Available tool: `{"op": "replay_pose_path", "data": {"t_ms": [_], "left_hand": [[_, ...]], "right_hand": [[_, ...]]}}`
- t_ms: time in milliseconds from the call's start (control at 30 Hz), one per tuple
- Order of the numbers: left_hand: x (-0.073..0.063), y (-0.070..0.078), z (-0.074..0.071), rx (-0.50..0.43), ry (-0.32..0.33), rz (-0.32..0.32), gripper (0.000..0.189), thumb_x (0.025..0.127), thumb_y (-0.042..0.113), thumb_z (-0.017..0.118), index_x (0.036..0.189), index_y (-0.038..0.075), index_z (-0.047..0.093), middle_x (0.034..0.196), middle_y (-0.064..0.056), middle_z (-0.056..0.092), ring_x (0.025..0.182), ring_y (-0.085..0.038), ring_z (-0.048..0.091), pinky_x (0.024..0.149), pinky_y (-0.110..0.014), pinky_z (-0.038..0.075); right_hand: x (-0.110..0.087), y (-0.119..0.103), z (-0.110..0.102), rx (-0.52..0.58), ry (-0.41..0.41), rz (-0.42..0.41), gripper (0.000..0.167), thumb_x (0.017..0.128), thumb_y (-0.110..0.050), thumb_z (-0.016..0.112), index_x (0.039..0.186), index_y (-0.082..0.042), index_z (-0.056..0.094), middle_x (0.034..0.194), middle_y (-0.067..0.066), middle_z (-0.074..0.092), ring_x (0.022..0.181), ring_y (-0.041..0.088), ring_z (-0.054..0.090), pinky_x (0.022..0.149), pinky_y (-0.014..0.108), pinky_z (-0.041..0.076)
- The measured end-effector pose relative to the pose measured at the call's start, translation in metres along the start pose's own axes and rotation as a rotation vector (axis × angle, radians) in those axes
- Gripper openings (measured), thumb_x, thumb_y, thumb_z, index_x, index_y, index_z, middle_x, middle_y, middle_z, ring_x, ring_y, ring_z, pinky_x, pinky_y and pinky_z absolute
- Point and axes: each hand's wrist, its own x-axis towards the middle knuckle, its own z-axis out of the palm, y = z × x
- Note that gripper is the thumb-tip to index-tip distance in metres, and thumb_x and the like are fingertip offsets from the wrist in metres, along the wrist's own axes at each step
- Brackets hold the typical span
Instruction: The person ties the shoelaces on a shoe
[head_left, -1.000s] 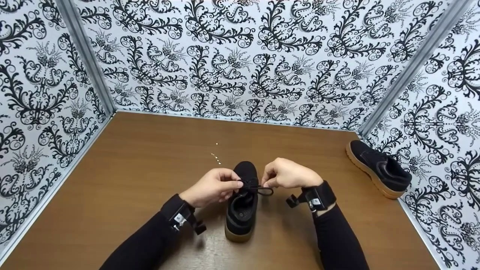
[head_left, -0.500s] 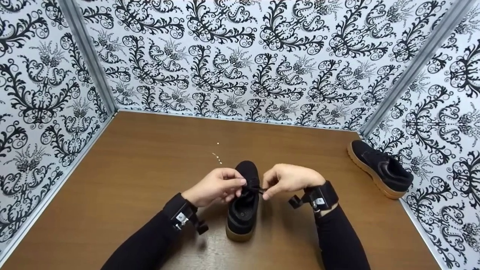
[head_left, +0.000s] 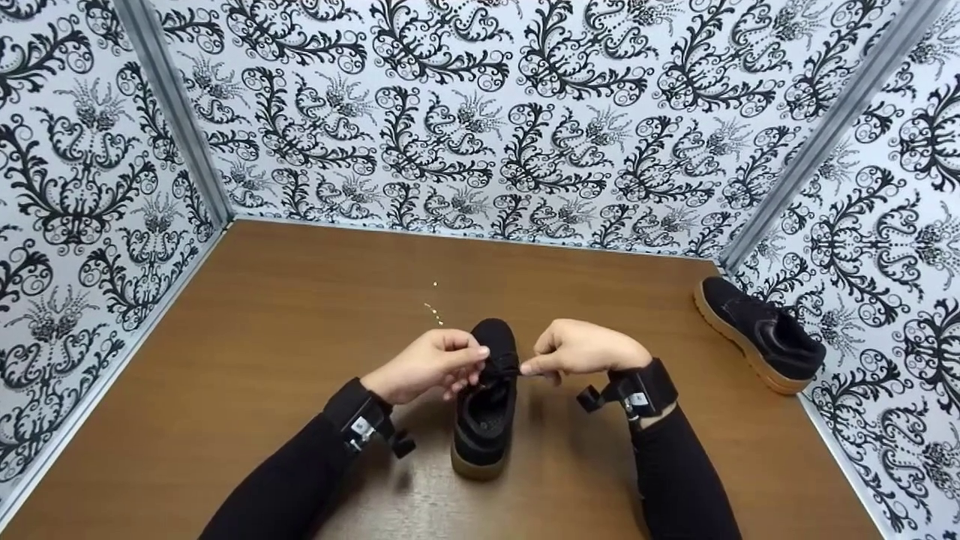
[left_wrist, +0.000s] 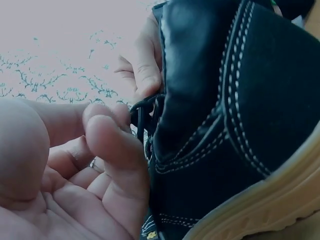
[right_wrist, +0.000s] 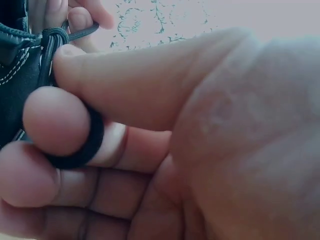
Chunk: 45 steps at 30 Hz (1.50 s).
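Note:
A black lace-up shoe (head_left: 480, 448) with a tan sole stands on the table, its toe pointing away from me. Over its left side, my left hand (head_left: 429, 366) pinches one part of the black shoelace (left_wrist: 141, 119) between thumb and forefinger. My right hand (head_left: 589, 347), on the other side, holds a lace loop; in the right wrist view this loop (right_wrist: 90, 145) runs around a fingertip, the thumb close against the strands. A knot (right_wrist: 55, 36) sits at the top of the lacing, between the two hands. In the head view the fingers partly cover the laces.
A matching black shoe (head_left: 757, 330) lies by the right wall, at the table's right edge. Small bright specks (head_left: 433, 312) show on the brown table (head_left: 315, 300) beyond the shoe. Patterned panels (head_left: 450, 112) enclose the back and both sides.
The lace loop that stuck out to the right of the shoe has shrunk from sight in the head view. The right hand's fingers have shifted around it; the left hand still pinches near the knot.

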Motion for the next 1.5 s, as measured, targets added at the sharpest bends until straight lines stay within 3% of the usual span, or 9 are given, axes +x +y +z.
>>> {"op": "replay_pose_path", "data": {"t_ms": [233,433,800,1000,1133,1367,1500], "left_hand": [[-0.0021,0.0037,0.0003,0.041,0.007,-0.012,0.032,0.112,0.024,0.069,0.089,0.002,0.065,0.077,-0.006,0.063,0.053,-0.012,0.051,0.049,-0.025,0.047],[-0.0032,0.0052,0.0008,0.004,0.006,-0.058,0.027,0.112,0.023,0.067,0.091,0.006,0.064,0.077,-0.004,0.059,0.057,-0.014,0.048,0.051,-0.027,0.042],[-0.0013,0.0011,-0.004,0.024,0.01,-0.06,0.028,0.113,0.024,0.066,0.094,0.004,0.066,0.078,-0.003,0.06,0.059,-0.013,0.049,0.052,-0.027,0.041],[-0.0009,0.0001,-0.0039,0.023,0.014,-0.036,0.033,0.112,0.025,0.07,0.098,-0.005,0.067,0.077,-0.003,0.058,0.058,-0.013,0.048,0.052,-0.027,0.04],[-0.0007,0.0004,-0.0031,0.044,0.021,-0.024,0.035,0.11,0.022,0.071,0.099,-0.011,0.066,0.073,-0.002,0.056,0.057,-0.014,0.048,0.052,-0.027,0.04],[-0.0002,-0.0016,-0.0009,0.066,0.054,-0.058,0.024,0.107,0.019,0.07,0.091,0.002,0.069,0.073,-0.001,0.058,0.058,-0.014,0.05,0.051,-0.026,0.043],[-0.0002,-0.0033,-0.0005,0.079,0.035,-0.046,0.031,0.109,0.024,0.071,0.088,0.003,0.064,0.072,0.0,0.055,0.057,-0.013,0.048,0.051,-0.027,0.04]], "right_hand": [[-0.0006,0.0008,-0.0009,-0.01,-0.006,0.0,0.041,0.105,-0.036,0.077,0.072,-0.01,0.079,0.064,-0.001,0.069,0.055,0.007,0.048,0.054,0.025,0.033],[-0.0017,0.0005,-0.0021,-0.015,-0.003,0.008,0.039,0.103,-0.034,0.078,0.068,-0.018,0.076,0.064,-0.003,0.069,0.055,0.006,0.049,0.054,0.025,0.033],[-0.0048,0.0012,-0.0036,-0.025,-0.002,0.027,0.036,0.104,-0.033,0.071,0.075,-0.012,0.078,0.069,-0.008,0.064,0.058,0.007,0.046,0.057,0.026,0.035],[-0.0041,0.0006,-0.0034,-0.036,0.001,0.006,0.042,0.106,-0.048,0.075,0.075,-0.02,0.079,0.068,-0.005,0.068,0.055,0.006,0.043,0.055,0.027,0.033],[-0.0048,0.0022,-0.0041,-0.048,0.005,-0.007,0.04,0.105,-0.041,0.076,0.071,-0.019,0.077,0.068,-0.006,0.068,0.056,0.006,0.045,0.056,0.026,0.034],[-0.0048,0.0023,-0.0029,-0.057,-0.014,0.008,0.034,0.103,-0.034,0.074,0.076,-0.013,0.079,0.072,-0.009,0.069,0.06,0.006,0.048,0.06,0.027,0.037],[-0.0029,0.0006,-0.0015,-0.039,-0.029,-0.009,0.038,0.106,-0.038,0.074,0.079,-0.013,0.079,0.072,-0.012,0.066,0.06,0.006,0.05,0.059,0.027,0.039]]}}
